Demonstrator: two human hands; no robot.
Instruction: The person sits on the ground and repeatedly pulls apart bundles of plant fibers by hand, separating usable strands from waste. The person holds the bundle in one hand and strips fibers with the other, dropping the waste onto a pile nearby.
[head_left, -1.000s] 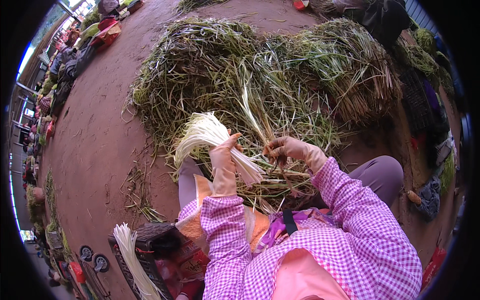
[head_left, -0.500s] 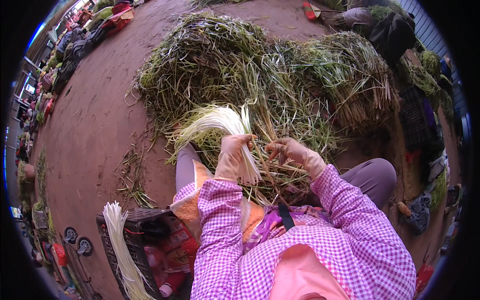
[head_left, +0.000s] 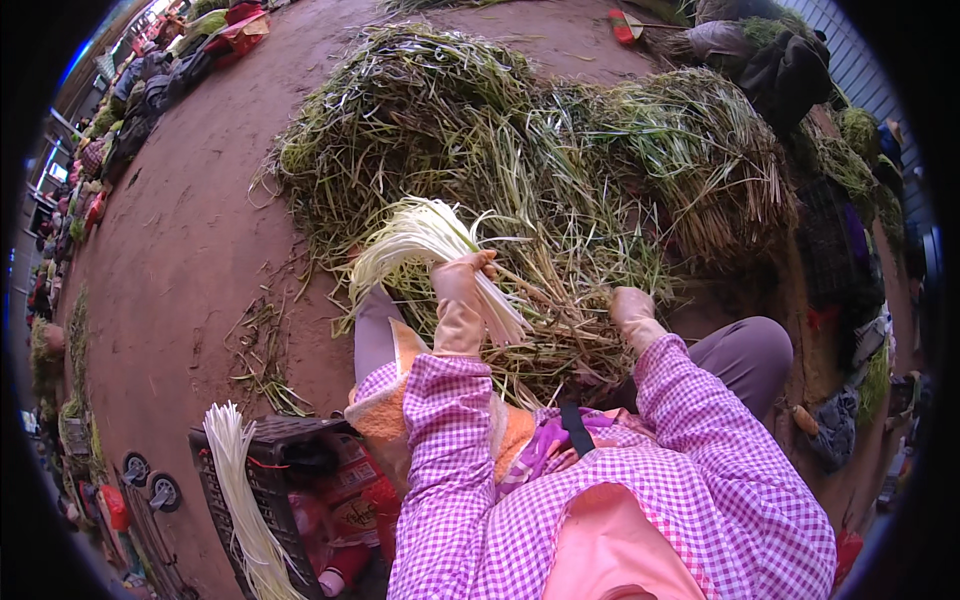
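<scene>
My left hand (head_left: 461, 283), in a pale rubber glove, is closed around a bunch of white-yellow chives (head_left: 425, 232). The even stem ends point down toward my lap; the loose ends bend over to the left. My right hand (head_left: 632, 306), gloved alike, is farther right, its fingers curled in at the near edge of the plant heap. Whatever is in those fingers is hidden. A large heap of green and dry chive leaves (head_left: 430, 130) spreads in front of me, with brown straw-like waste (head_left: 560, 335) close to my lap.
At my lower left, a second bunch of pale chives (head_left: 240, 500) lies along the edge of a black plastic crate (head_left: 290, 435) with red packages inside. A wheeled cart (head_left: 150, 485) is left of it. Dark bags (head_left: 790, 75) lie at the far right.
My right hand has moved right and down, away from the bunch, and its fingers have curled. My left hand has risen slightly, still holding the chives.
</scene>
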